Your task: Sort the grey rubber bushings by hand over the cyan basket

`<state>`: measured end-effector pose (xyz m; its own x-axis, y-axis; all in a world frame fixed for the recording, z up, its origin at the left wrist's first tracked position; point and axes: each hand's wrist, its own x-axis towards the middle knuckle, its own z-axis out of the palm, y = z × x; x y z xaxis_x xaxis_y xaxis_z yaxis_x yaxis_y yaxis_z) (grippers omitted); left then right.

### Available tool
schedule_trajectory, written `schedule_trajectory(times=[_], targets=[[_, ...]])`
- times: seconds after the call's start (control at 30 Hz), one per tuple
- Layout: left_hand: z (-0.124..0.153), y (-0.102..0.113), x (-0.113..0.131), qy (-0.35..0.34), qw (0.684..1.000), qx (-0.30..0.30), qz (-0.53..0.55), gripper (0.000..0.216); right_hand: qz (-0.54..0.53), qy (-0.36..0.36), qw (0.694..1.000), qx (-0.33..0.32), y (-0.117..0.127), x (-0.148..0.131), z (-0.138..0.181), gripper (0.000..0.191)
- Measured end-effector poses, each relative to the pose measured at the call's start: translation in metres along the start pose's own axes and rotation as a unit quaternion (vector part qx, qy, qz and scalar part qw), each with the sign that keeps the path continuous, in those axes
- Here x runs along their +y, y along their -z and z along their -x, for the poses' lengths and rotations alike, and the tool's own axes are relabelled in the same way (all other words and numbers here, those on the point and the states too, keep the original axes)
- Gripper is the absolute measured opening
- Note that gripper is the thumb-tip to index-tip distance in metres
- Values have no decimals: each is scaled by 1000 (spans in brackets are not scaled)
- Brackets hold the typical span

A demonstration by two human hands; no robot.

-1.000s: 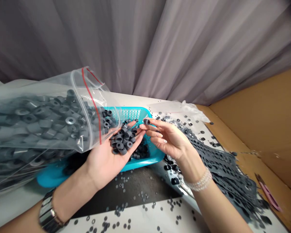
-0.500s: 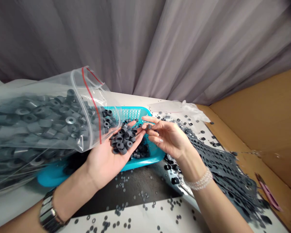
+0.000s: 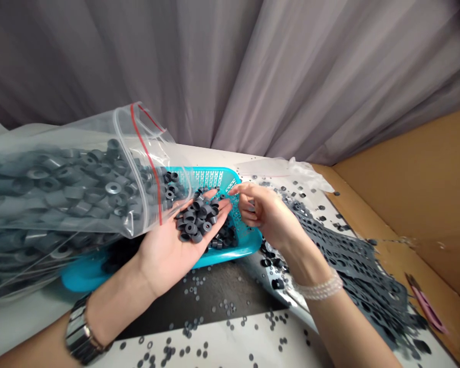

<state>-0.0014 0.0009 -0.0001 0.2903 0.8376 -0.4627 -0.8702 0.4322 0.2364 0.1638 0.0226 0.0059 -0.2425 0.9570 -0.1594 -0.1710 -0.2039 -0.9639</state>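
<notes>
My left hand (image 3: pixel 168 250) is palm up over the blue basket, cupping a heap of small dark grey ring-shaped caps (image 3: pixel 194 221). Its fingers reach out under the caps toward the right. Just right of those fingertips is my right hand (image 3: pixel 262 209), its forefinger stretched out and the other fingers curled in. Whatever may lie inside the curled fingers is hidden. A clear zip bag (image 3: pixel 138 168) with a red stripe, full of similar grey caps, lies with its mouth over the left side of the blue basket (image 3: pixel 249 245). More caps sit in the basket below my left hand.
Dark perforated rubber sheets (image 3: pixel 341 260) lie to the right, beside pink-handled cutters (image 3: pixel 425 304) on brown cardboard (image 3: pixel 410 194). Small dark discs are scattered over the white table (image 3: pixel 214 352) and a black mat (image 3: pixel 157 314). A grey curtain (image 3: pixel 199 66) hangs behind.
My right hand has drawn back slightly to the right from the left fingertips, and its fingers have curled in. The small cap it was pinching no longer shows. My left hand stays nearly still.
</notes>
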Motion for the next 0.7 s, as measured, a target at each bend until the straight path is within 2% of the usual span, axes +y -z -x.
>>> schedule_trajectory(times=[0.07,0.17,0.23,0.3,0.43,0.57,0.7], targets=[[-1,3,0,-5,1000,-8,-2,42,135,55,989,6,-4,1,3,15],[-3,6,1,-9,1000,-18,-6,39,287,122,950,6,-8,2,6,20],[-3,6,1,-6,1000,-26,-5,37,331,137,934,5,-9,3,6,21],[-3,5,0,-6,1000,-26,-6,36,338,132,932,4,-8,4,5,21],[-2,3,-1,-9,1000,-16,-12,38,277,88,957,4,-7,6,1,20],[-3,4,0,-8,1000,-25,-3,38,125,25,992,-2,-4,7,-1,17],[-3,5,0,4,1000,-15,4,37,-11,-41,998,-45,0,7,-3,13]])
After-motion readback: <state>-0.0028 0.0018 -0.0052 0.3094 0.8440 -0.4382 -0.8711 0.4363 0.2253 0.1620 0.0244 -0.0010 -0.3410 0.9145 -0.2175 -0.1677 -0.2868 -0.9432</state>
